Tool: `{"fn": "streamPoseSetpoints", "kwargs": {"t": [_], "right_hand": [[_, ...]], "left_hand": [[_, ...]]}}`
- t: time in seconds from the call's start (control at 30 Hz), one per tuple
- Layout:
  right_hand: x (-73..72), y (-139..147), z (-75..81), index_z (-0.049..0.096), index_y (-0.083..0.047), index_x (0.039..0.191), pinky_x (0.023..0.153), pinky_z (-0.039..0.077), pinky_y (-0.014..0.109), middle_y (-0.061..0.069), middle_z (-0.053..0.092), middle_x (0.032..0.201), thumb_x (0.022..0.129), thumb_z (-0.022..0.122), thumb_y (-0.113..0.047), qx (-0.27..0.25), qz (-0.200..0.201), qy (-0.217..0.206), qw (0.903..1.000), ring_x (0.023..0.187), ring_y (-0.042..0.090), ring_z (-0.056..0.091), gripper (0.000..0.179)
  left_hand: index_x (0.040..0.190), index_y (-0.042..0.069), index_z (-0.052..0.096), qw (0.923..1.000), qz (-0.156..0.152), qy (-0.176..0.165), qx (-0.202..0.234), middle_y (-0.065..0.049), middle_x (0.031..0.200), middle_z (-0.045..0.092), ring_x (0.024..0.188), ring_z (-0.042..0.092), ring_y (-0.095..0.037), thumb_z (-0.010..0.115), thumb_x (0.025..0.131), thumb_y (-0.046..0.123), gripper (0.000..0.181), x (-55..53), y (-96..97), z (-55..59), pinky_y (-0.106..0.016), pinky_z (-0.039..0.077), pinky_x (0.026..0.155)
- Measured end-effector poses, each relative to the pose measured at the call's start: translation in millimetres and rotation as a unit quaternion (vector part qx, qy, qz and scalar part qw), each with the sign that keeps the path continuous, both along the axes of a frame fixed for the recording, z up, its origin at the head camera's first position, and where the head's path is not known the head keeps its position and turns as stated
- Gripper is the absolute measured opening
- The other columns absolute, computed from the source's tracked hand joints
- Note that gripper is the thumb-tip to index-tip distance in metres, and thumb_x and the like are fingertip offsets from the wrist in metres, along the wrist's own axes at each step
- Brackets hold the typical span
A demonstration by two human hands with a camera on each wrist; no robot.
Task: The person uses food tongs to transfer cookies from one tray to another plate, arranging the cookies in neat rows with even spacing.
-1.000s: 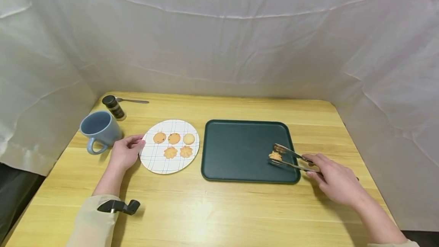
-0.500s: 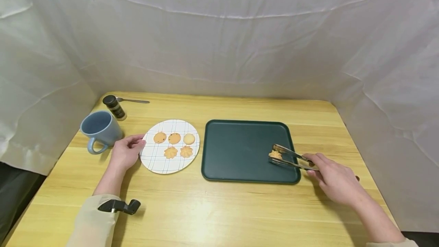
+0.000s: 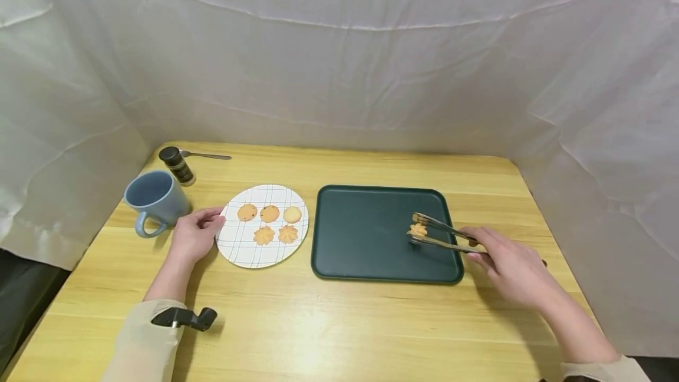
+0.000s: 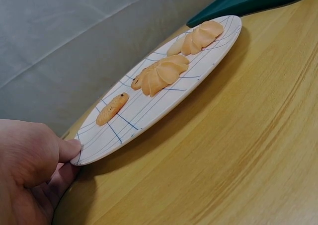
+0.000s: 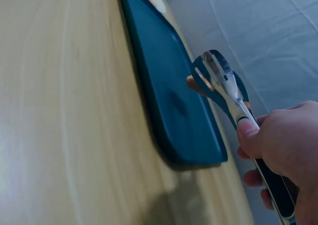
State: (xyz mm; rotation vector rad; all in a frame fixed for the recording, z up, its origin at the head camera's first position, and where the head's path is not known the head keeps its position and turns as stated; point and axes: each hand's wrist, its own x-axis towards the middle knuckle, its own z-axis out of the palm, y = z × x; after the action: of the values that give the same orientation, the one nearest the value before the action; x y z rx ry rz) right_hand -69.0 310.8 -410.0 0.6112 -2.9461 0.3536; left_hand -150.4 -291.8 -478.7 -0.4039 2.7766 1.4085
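Observation:
My left hand (image 3: 195, 236) pinches the left rim of a round white plate (image 3: 239, 252) with a blue checked pattern; in the left wrist view the thumb lies over the rim (image 4: 82, 158). Several cookies lie on the plate, such as a flower-shaped cookie (image 3: 263, 236) and a round cookie with dark bits (image 3: 246, 212). My right hand (image 3: 511, 264) grips metal tongs (image 3: 445, 245) above the right part of a dark green tray (image 3: 361, 234). Between the tongs' tips sits a flower-shaped cookie (image 3: 418, 229), held clear of the tray, and partly hidden in the right wrist view.
A blue mug (image 3: 164, 202) stands close to my left hand. Behind it are a black-capped seasoning jar (image 3: 180, 168) and a fork (image 3: 207, 156). Pale cloth (image 3: 339, 87) hangs along the back and sides of the wooden table (image 3: 297, 323).
The tongs in my right hand have risen off the tray with the flower-shaped cookie, shifting slightly left and away from me. My left hand and the plate have stayed put.

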Motion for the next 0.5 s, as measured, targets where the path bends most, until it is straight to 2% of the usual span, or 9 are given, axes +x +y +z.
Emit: {"fn": "streamPoseSetpoints", "kwargs": {"t": [0.5], "right_hand": [[-22.2,-42,21.3,0.059,-0.018,0.144,0.05,0.037,0.029,-0.004,0.063,0.104,0.099,0.077,-0.02,0.003,0.039,0.001,0.9992,0.073,0.008,0.055,0.048]], "left_hand": [[0.139,0.001,0.068,1.0,-0.001,0.003,0.0,-0.019,0.122,0.069,0.108,0.058,-0.026,0.063,0.107,0.023,0.038,-0.1,-0.6,-0.4,-0.029,0.045,0.085]]}}
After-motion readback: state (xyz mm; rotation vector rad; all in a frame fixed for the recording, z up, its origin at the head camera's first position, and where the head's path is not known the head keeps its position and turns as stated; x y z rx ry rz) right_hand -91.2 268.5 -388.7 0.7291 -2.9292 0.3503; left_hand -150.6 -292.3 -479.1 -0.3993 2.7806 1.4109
